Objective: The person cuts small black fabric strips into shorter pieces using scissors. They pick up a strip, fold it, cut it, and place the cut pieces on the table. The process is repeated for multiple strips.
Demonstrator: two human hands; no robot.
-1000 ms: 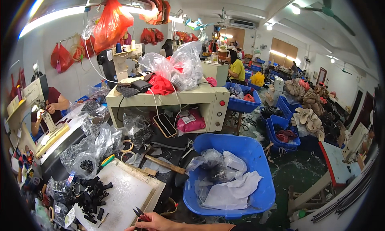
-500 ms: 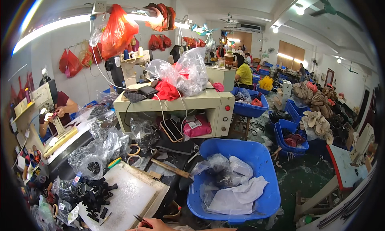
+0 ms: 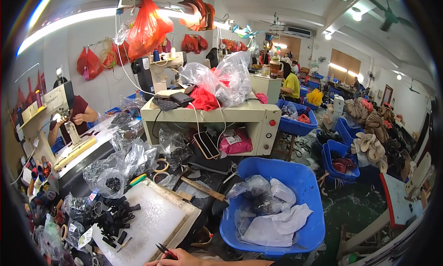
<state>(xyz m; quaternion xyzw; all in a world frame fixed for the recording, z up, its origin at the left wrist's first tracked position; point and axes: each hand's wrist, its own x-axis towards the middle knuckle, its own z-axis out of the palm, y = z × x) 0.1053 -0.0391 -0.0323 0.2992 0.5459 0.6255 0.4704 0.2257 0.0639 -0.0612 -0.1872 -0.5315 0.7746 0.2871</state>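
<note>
At the lower edge my right hand (image 3: 181, 257) is closed on red-handled snips (image 3: 167, 251), their dark pointed tips apart and pointing up and left. It is just in front of a worn white board (image 3: 154, 215) with a wooden edge. Short black strips (image 3: 121, 215) lie heaped on the board's left side, beside a thin pointed tool (image 3: 124, 244). My left hand cannot be made out; a sliver of skin at the bottom edge is too small to assign.
Right of the board stands a blue tub (image 3: 318, 210) holding plastic bags and white cloth (image 3: 277, 226). A hammer (image 3: 203, 187) lies behind the board. Crumpled clear bags (image 3: 113, 169) cover the bench. Another person's hands (image 3: 78, 119) are at a sewing machine (image 3: 57, 104) on the left.
The whole view has shifted, so the bench and tub appear slightly further right. My right hand with the snips shows more fully and higher above the lower edge.
</note>
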